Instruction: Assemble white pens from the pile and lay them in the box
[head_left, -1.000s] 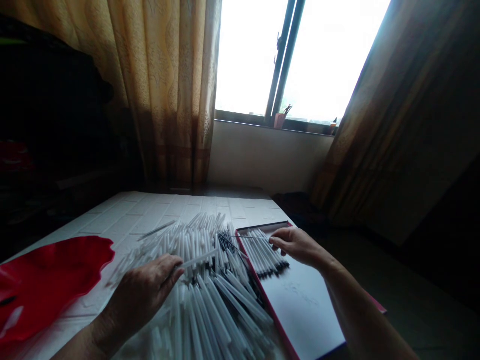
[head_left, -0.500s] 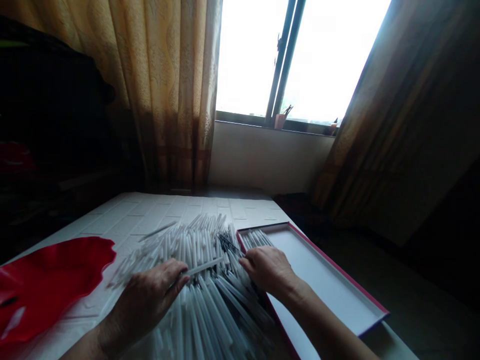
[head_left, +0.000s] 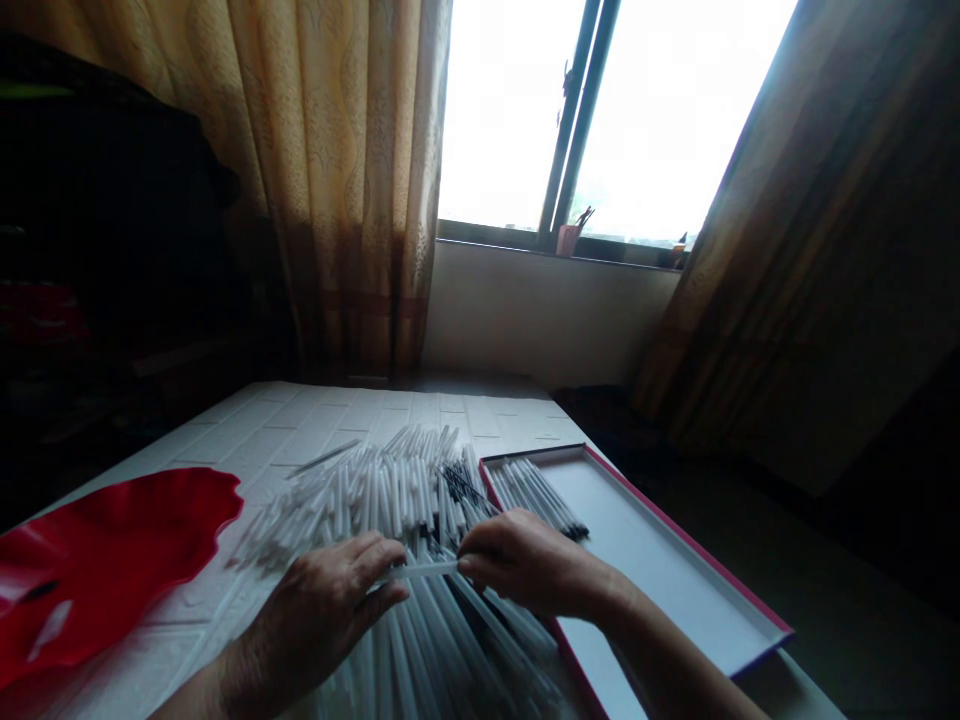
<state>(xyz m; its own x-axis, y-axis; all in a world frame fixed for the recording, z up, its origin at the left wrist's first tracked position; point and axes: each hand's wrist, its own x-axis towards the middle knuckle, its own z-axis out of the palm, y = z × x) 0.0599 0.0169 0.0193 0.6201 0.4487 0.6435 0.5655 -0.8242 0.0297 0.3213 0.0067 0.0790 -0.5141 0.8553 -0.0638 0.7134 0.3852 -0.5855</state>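
Observation:
A thin translucent white plastic tube (head_left: 433,569) lies level between my two hands. Its left end is pinched between the thumb and fingers of my left hand (head_left: 330,600). My right hand (head_left: 532,565) has its fingertips closed at the tube's right end; whether a smaller piece is also in them is hidden. Under and beyond both hands spreads a large heap of similar tubes (head_left: 397,495). Several thin black sticks (head_left: 463,482) lie on the heap's right side. A row of tubes with black ends (head_left: 536,492) rests in the shallow box, just beyond my right hand.
The shallow white box with a red rim (head_left: 690,555) stands at the right of the white brick-patterned table (head_left: 281,435). A red wavy-edged dish (head_left: 127,550) is at the left. Behind the table are a curtain (head_left: 352,200) and a window with a pencil cup (head_left: 568,240) on its sill.
My right hand has moved left and down from beside the box's near-left rim to the tube's end. My left hand has shifted slightly right with the tube, now level. More of the boxed row shows.

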